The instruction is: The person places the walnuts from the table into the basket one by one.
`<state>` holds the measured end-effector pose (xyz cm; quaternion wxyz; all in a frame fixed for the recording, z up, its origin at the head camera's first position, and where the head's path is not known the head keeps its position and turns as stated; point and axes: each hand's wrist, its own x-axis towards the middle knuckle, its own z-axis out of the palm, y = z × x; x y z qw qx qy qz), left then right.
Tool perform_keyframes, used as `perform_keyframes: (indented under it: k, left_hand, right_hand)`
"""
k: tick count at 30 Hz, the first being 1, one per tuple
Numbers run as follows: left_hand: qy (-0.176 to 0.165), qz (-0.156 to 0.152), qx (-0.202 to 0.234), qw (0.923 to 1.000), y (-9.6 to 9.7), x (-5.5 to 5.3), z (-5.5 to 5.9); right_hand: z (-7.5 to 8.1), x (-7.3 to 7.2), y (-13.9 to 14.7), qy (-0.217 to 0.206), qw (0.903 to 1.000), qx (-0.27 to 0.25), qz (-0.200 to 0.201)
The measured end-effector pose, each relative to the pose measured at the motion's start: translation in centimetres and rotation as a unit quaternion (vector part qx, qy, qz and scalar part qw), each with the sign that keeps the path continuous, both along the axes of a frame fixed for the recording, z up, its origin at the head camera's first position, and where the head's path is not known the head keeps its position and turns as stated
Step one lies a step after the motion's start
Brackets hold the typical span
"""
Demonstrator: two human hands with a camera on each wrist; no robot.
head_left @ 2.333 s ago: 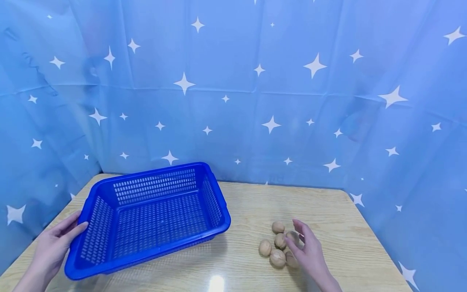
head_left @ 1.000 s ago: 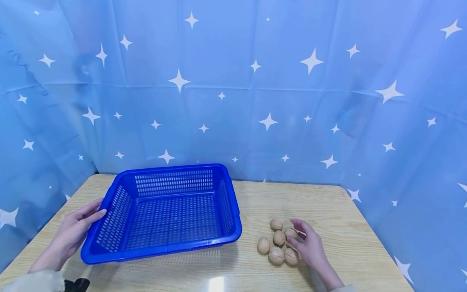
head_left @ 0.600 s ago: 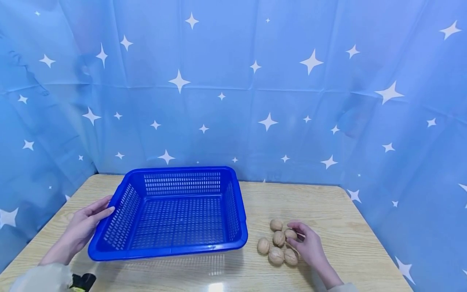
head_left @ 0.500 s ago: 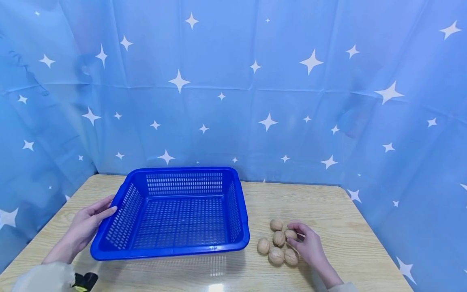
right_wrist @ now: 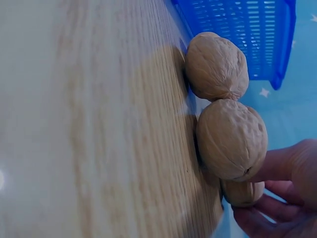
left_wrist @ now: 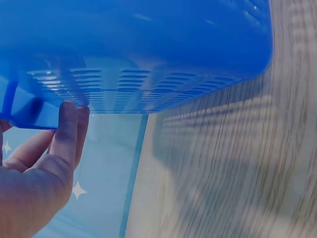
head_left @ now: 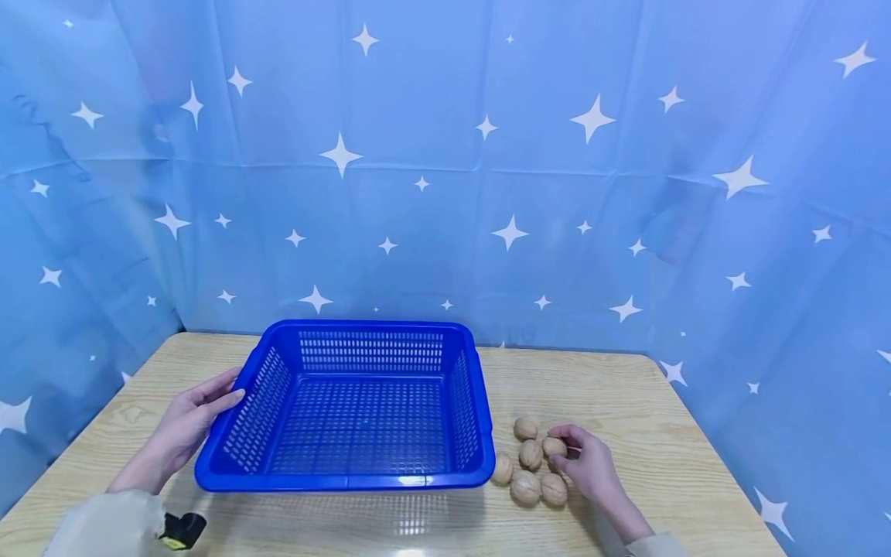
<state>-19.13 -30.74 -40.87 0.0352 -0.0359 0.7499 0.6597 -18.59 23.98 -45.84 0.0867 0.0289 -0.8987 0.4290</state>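
Observation:
My left hand [head_left: 182,429] grips the left rim of a blue plastic basket [head_left: 348,483], thumb over the edge and fingers underneath. Slotted walls and a perforated floor show, with nothing inside. In the left wrist view, fingers [left_wrist: 64,131] support the raised basket from outside, its shadow falling on the table. To its right, several walnuts lie in a cluster, including a front one [head_left: 525,488]. My right hand [head_left: 592,468] pinches the cluster's right-hand walnut [head_left: 554,447] between thumb and fingers. From the right wrist, that walnut is partly hidden behind a nearer walnut [right_wrist: 232,140].
The wood-grain table [head_left: 626,402] ends at a blue curtain [head_left: 445,193] with white stars, which surrounds it at the back and sides. The basket's right front corner overlaps the leftmost walnut [head_left: 503,469] in the head view. A black strap piece [head_left: 184,531] shows at the left sleeve.
The basket has moved right with my left hand and turned squarer to the table, now close beside the walnuts. My right thumb and fingers have closed in on one walnut, which stays in place.

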Motion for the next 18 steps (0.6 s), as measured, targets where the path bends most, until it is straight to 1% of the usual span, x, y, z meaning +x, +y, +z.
perform_keyframes:
  k: [4,8,12,15,18]
  left_hand:
    - [0.003,-0.002,-0.013,0.9999,0.6,0.0,0.0]
    - [0.005,0.003,-0.024,0.9997,1.2,0.0,0.1]
    - [0.006,0.003,-0.019,0.9998,1.7,0.0,0.1]
    - [0.004,0.005,-0.011,0.9999,1.8,0.1,0.1]
    - [0.002,0.011,-0.013,0.9998,1.9,0.2,0.1]
  right_hand:
    - [0.2,0.0,0.1,-0.006,1.0,0.007,0.0]
    - [0.3,0.0,0.2,-0.013,0.9998,0.011,-0.002]
    - [0.3,0.0,0.4,-0.017,0.9998,0.011,-0.002]
    - [0.1,-0.4,0.0,-0.013,0.9998,0.012,0.002]
    - [0.0,-0.8,-0.4,-0.009,0.9998,0.018,0.004]
